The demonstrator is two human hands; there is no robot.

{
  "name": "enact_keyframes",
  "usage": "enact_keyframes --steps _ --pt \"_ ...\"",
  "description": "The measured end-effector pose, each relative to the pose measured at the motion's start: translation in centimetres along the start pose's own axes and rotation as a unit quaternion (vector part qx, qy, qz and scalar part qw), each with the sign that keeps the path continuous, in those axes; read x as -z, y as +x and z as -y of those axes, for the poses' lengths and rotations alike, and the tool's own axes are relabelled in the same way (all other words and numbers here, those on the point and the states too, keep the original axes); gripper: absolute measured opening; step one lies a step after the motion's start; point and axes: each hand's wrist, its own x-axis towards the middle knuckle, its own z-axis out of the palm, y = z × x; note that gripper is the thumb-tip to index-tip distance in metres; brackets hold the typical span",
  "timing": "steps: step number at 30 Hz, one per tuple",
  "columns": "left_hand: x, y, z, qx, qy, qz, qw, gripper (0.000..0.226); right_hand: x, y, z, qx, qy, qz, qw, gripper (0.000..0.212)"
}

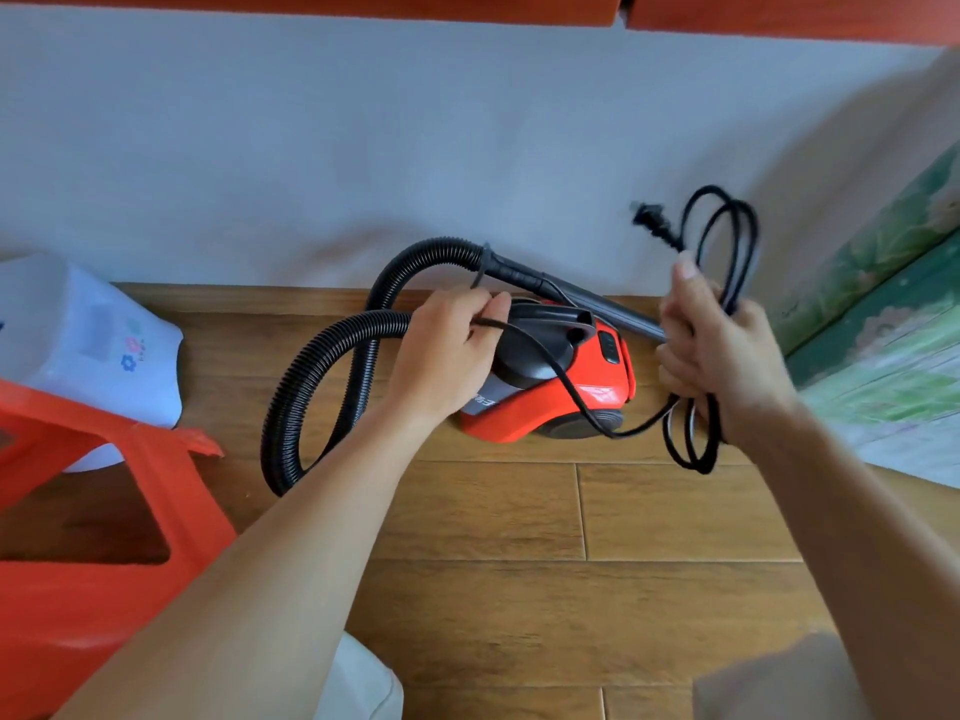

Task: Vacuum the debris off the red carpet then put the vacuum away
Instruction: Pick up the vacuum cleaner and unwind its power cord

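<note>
Right now I see the vacuum point(587, 392) sitting on the wooden floor point(519, 511), close to the foot of the white wall point(363, 148), a little right of centre. Its long axis runs roughly left to right along the wall, with the black front end pointing left and the red rear end with its wheel to the right. The black ribbed hose point(291, 387) leaves the front, curls in a wide loop out to the left, and arches back over the body. From there the rigid wand point(597, 304) slants down to the right, behind the carry handle.

My left hand point(447, 350) is over the front of the body, its grip pinched on a stretch of the power cord point(737, 236) between thumb and fingertips. From there the cord drapes across the top of the machine and swings right to my right hand point(722, 356). That hand's grip is closed round a bundle of cord loops held above the floor, just right of the machine. The plug point(647, 215) sticks up to the left from the bundle.

Further out, a red plastic stool point(78, 589) stands near on the left. A white container point(93, 330) with flower decals is behind it. A green painted panel point(893, 304) is on the right.
</note>
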Motion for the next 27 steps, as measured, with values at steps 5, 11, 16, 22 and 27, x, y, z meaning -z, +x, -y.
enact_keyframes --steps 5,11,16,22,27 --pt "0.2 -0.3 -1.8 -0.023 -0.017 -0.092 0.995 0.026 -4.4 -2.7 -1.2 0.076 -0.252 0.132 0.956 0.055" --pt "0.8 -0.8 -2.6 -0.010 0.069 -0.098 0.993 0.028 -6.3 -2.8 -3.9 0.051 -0.383 0.155 0.909 0.025" --pt "1.4 0.0 -1.1 0.034 -0.078 -0.078 0.993 0.024 -3.2 -1.7 -1.7 0.089 -0.179 0.144 0.969 0.027" --pt "-0.3 0.3 -0.6 0.008 -0.107 0.068 0.992 0.025 -2.1 -2.7 0.8 -0.002 0.164 0.261 0.951 0.047" --pt "-1.0 0.3 0.5 -0.011 -0.068 0.098 0.993 0.023 -2.2 -3.7 1.6 -0.016 0.131 0.382 0.915 0.050"
